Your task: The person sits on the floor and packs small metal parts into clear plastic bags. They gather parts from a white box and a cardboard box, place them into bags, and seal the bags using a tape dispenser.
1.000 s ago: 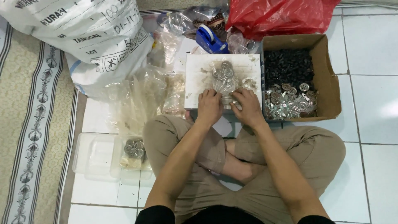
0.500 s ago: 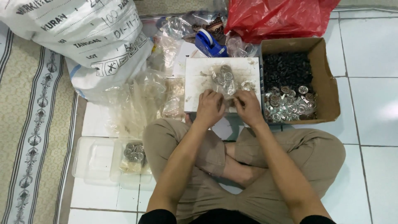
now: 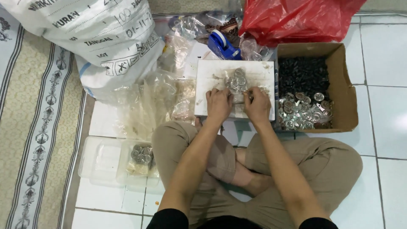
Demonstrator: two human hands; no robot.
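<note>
One clear bag of metal rings (image 3: pixel 236 81) lies on one white board (image 3: pixel 234 88); left hand (image 3: pixel 218 105) and right hand (image 3: pixel 257 106) each have their grip pinched on its near edge. One cardboard box (image 3: pixel 344 94) of loose rings sits just right; one red bag (image 3: pixel 296 19) beyond.

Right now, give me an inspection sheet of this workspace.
Surface: white board on a white tiled floor.
Job's things: small clear bag of silver metal rings on the board.
Clutter: cardboard box of black and silver parts, red plastic bag, blue tape dispenser, white sack, clear tray, loose clear bags.
Hands: left hand and right hand, both gripping the bag.
Cables: nothing seen.
Surroundings: patterned mat at left.
</note>
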